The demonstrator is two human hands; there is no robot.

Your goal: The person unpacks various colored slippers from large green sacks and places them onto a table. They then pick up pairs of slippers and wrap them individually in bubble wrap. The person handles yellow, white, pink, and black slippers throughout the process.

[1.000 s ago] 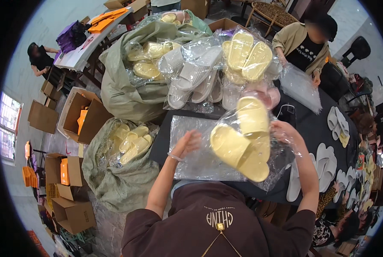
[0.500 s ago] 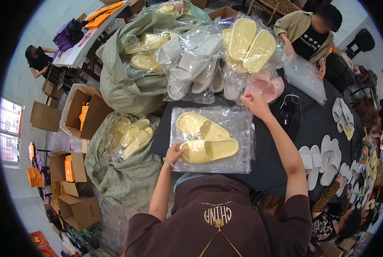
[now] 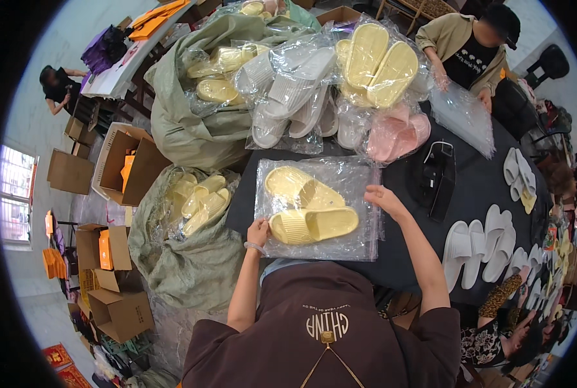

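Note:
A pair of yellow slippers [image 3: 334,223] lies inside a clear plastic bag [image 3: 363,249] on the dark table before me, atop other flat clear bags. My left hand [image 3: 258,234] is closed on the bag's left edge, beside the lower slipper's ribbed strap end. At the bag's right edge, my right hand [image 3: 384,197] has its fingers bent together on the plastic. Beyond it rests a pink pair of slippers [image 3: 398,134] in clear plastic. Bagged grey slippers [image 3: 295,90] and a bagged yellow pair [image 3: 382,64] are heaped at the far side.
Green sacks [image 3: 195,129] of bagged slippers stand left and far left. Cardboard boxes [image 3: 117,313] sit on the floor. A black object [image 3: 438,174] and unbagged grey slippers [image 3: 460,252] lie to the right. Across the table, a person [image 3: 472,52] handles clear bags [image 3: 463,123].
My right hand has come back from the pink slippers to the right edge of the bag. My left hand has shifted slightly left, still at the bag's edge.

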